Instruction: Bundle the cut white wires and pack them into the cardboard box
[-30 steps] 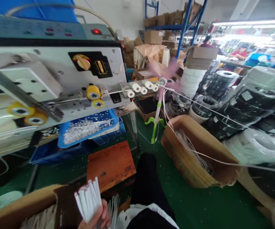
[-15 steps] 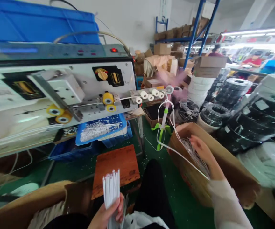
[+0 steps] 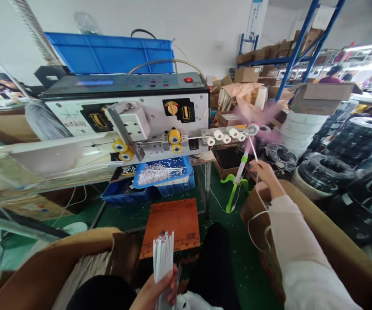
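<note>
My left hand (image 3: 158,290) is closed round a bundle of cut white wires (image 3: 163,258), held upright at the bottom of view, in front of a wooden board (image 3: 169,228) and just right of a cardboard box (image 3: 47,262). My right hand (image 3: 265,174) is raised above the corner of a second cardboard box (image 3: 334,219), fingers (image 3: 253,165) pinched on a thin white wire (image 3: 253,148). That wire rises to the end of a row of white guide rollers (image 3: 224,135) on a wire-processing machine (image 3: 160,114), which also has yellow rollers (image 3: 175,137). A loop of white wire (image 3: 257,232) hangs against the box near my right forearm. A green-footed stand (image 3: 237,189) is just left of my right hand. Under the machine sits a blue tray (image 3: 187,170) of small white pieces. Black cable coils (image 3: 324,172) are stacked on the right, beyond the second box.
</note>
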Tool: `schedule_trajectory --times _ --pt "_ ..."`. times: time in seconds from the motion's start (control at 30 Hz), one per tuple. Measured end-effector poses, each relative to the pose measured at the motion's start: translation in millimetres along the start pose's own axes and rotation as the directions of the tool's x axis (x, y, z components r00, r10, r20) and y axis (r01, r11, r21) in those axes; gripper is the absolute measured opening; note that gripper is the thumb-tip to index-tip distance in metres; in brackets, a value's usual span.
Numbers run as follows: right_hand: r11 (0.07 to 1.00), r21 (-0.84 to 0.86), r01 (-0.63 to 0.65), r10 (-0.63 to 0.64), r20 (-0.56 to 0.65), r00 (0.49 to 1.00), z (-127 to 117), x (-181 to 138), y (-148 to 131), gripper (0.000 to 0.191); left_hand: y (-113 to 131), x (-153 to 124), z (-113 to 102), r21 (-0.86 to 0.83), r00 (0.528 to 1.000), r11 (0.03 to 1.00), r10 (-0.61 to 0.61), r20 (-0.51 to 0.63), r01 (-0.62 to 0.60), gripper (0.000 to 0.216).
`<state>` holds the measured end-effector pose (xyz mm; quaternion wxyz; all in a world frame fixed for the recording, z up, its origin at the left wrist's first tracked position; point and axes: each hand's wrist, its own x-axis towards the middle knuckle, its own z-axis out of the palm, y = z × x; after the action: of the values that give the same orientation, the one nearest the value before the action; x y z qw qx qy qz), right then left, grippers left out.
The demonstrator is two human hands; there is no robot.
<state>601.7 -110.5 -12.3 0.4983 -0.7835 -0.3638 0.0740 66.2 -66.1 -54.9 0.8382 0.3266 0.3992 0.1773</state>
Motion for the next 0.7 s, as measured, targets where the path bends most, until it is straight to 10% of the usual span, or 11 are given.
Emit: schedule_trajectory --times 0.23,0.57,0.7 --pt "0.995 -0.074 -0.063 0.073 0.135 0.988 -85 -42 20 0.046 -1 9 8 0.010 0.992 0.995 -0.104 0.070 0.103 0.038" --pt "0.932 -0.262 0.250 -0.278 -0.074 0.958 -3 65 -98 0.047 -4 5 23 0.001 0.999 1.000 -0.028 0.024 0.028 0.039" --pt "0.871 -0.471 0.141 -0.162 -0.003 0.987 -14 65 -80 0.030 -1 1 19 0.027 0.999 0.999 -0.031 0.020 0.031 0.043"
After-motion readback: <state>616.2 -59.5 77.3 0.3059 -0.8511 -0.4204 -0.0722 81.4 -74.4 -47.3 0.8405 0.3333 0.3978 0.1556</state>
